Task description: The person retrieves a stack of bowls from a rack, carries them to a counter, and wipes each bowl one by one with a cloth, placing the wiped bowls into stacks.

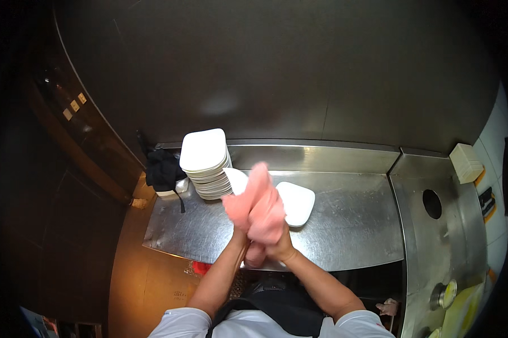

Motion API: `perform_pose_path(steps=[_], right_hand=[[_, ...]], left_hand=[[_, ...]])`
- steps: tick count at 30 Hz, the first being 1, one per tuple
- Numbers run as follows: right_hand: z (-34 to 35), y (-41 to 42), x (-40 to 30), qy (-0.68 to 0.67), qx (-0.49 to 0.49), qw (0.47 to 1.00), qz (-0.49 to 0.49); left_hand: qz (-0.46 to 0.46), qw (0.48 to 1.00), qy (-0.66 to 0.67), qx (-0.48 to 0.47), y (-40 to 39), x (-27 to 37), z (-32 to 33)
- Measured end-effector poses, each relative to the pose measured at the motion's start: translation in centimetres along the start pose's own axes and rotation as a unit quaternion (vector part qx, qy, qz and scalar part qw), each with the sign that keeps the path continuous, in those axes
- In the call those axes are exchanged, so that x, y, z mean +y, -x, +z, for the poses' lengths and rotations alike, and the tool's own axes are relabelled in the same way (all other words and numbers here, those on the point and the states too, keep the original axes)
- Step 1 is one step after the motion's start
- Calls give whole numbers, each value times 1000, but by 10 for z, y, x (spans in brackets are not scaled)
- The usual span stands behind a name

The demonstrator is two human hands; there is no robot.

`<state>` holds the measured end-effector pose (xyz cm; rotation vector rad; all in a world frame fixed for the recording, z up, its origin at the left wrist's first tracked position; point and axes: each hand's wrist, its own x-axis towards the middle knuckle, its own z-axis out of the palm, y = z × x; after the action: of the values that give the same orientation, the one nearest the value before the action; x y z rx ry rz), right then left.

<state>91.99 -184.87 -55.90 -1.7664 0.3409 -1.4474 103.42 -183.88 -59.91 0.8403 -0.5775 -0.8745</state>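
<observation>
A pink cloth [262, 207] is bunched between my two hands above the steel worktop. My right hand [282, 247] grips it from the right, its fingers partly covered. My left hand [240, 236] is at the cloth's lower left, with most of its fingers hidden under the folds. A white plate [236, 179] sticks out past the cloth's upper left side; the rest of it is covered. To the right, a rounded-square white plate [298, 203] lies on the worktop, partly behind the cloth. A tall stack of white plates [205, 160] stands at the back left.
Left of the stack, a black cloth item [163, 171] rests over a pale container. The steel worktop [351, 219] meets a raised back ledge [313, 158]. On the right is a steel counter with a round hole [431, 204], a white container [465, 162] and a metal pot [443, 294].
</observation>
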Motion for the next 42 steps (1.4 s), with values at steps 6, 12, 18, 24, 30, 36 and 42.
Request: perform_pose_path(steps=[6, 12, 18, 24, 30, 36, 42], right_hand=[[-23, -83, -48, 11, -153, 975, -164], [5, -3, 12, -197, 32, 969, 145], [-28, -49, -12, -1, 171, 957, 234], [-44, -78, -27, -78, 130, 972, 181], [23, -15, 9, -36, 179, 942, 282], [8, -1, -15, -31, -40, 960, 274], [-8, -1, -9, -59, 16, 960, 273]], left_hand=[[-7, 998, 54, 12, 2, 18, 7], [62, 992, -33, 100, -23, 32, 30], [126, 969, -199, 78, 8, 34, 13], [94, 932, -351, -16, 13, 74, 5], [169, 932, -284, 149, 11, 31, 31], [178, 872, -444, 106, -73, 130, -30], [-12, 812, -578, 78, -163, 218, -75]])
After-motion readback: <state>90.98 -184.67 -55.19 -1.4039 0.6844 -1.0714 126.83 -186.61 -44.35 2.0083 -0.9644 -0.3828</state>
